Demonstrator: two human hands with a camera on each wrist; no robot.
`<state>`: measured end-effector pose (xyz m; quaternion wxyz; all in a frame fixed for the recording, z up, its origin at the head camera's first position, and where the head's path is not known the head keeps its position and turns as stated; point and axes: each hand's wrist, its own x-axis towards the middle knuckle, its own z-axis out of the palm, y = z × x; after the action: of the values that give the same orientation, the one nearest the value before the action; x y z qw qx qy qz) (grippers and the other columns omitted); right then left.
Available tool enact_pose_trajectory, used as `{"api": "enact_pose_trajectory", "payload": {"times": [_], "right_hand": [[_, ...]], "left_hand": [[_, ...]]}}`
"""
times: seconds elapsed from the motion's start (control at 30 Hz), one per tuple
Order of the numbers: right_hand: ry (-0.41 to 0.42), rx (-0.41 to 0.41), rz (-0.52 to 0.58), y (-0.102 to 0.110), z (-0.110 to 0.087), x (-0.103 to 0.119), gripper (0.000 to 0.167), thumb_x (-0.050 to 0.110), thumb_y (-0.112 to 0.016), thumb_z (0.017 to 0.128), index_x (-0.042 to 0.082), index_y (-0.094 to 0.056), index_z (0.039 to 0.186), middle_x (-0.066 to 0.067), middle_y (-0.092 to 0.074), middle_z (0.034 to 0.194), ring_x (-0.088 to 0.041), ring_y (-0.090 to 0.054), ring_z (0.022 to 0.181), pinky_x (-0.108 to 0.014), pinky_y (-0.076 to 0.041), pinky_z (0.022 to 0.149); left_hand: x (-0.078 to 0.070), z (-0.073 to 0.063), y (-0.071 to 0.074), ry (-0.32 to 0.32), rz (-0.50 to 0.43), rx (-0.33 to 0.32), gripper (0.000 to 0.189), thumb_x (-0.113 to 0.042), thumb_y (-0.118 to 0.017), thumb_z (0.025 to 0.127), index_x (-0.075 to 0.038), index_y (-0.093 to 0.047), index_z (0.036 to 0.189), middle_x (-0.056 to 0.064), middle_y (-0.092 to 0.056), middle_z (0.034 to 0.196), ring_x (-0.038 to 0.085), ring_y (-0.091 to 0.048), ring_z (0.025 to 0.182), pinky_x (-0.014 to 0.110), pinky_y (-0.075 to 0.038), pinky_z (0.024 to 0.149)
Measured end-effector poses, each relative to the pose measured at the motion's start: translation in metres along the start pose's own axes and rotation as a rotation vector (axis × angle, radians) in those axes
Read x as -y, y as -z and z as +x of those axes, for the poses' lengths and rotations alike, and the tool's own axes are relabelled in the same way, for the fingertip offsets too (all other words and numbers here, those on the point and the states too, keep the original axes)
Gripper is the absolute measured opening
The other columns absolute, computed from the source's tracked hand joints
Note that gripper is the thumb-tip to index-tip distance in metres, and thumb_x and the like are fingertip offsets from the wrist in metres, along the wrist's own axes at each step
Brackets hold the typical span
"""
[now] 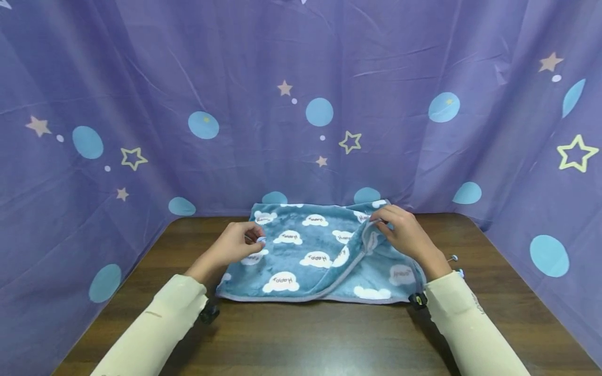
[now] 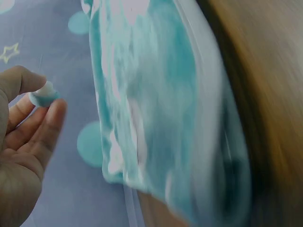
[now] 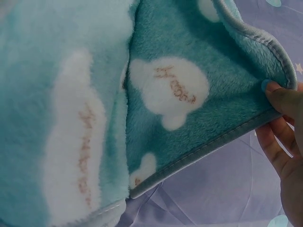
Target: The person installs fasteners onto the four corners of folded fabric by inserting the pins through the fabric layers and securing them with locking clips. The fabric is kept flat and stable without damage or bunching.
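One part-hidden blue-and-white piece sits pinched in my left grip; my right grip pinches the blanket at two o'clock.

The blanket lies on the table beneath both hands, its lifted edge in the right hand. A small piece sits in the left hand; small items lie just right of the right wrist, and behind both hands hangs the curtain.

Kinda cream-coloured left sleeve with a brownish smudge, matching right sleeve with some dark squiggles, plus little black wrist gadgets, right one's got some yellow.
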<state>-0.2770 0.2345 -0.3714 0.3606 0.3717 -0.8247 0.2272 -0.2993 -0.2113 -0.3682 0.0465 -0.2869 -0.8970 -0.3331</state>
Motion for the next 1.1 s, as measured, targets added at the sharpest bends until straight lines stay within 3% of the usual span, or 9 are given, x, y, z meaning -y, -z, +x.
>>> {"api": "enact_pose_trajectory", "payload": {"times": [0.23, 0.57, 0.93, 1.1], "right_hand": [[0.005, 0.007, -0.02, 0.001, -0.002, -0.001, 0.031, -0.015, -0.08, 0.078, 0.008, -0.073, 0.098, -0.002, -0.07, 0.097, -0.02, -0.067, 0.091, -0.04, -0.057, 0.074], [0.012, 0.025, -0.015, -0.001, 0.0, 0.001, 0.03, -0.014, -0.08, 0.08, 0.008, -0.072, 0.099, -0.003, -0.07, 0.098, -0.021, -0.067, 0.093, -0.04, -0.057, 0.076], [-0.012, 0.06, -0.02, -0.002, 0.002, 0.005, 0.027, -0.012, -0.077, 0.083, 0.009, -0.072, 0.099, -0.003, -0.072, 0.097, -0.019, -0.066, 0.091, -0.039, -0.056, 0.074], [-0.04, 0.09, 0.016, -0.003, 0.002, 0.008, 0.029, -0.014, -0.075, 0.084, 0.009, -0.072, 0.099, -0.002, -0.072, 0.098, -0.018, -0.066, 0.091, -0.038, -0.056, 0.075]], "left_hand": [[-0.017, 0.03, -0.03, -0.029, -0.084, -0.043, 0.015, -0.012, -0.076, 0.092, -0.006, -0.071, 0.104, 0.003, -0.07, 0.098, 0.018, -0.068, 0.092, 0.033, -0.059, 0.079], [-0.045, 0.061, -0.062, 0.058, -0.261, -0.111, 0.015, -0.018, -0.077, 0.093, -0.01, -0.069, 0.103, 0.002, -0.071, 0.098, 0.017, -0.069, 0.09, 0.035, -0.058, 0.073], [-0.084, 0.091, -0.094, 0.025, -0.434, -0.097, 0.02, -0.017, -0.076, 0.094, -0.01, -0.072, 0.112, 0.002, -0.072, 0.105, 0.017, -0.07, 0.094, 0.035, -0.059, 0.078], [-0.095, 0.099, -0.111, 0.056, -0.601, -0.095, 0.024, -0.017, -0.078, 0.093, -0.007, -0.072, 0.114, 0.006, -0.072, 0.106, 0.019, -0.07, 0.095, 0.043, -0.058, 0.088]]}}
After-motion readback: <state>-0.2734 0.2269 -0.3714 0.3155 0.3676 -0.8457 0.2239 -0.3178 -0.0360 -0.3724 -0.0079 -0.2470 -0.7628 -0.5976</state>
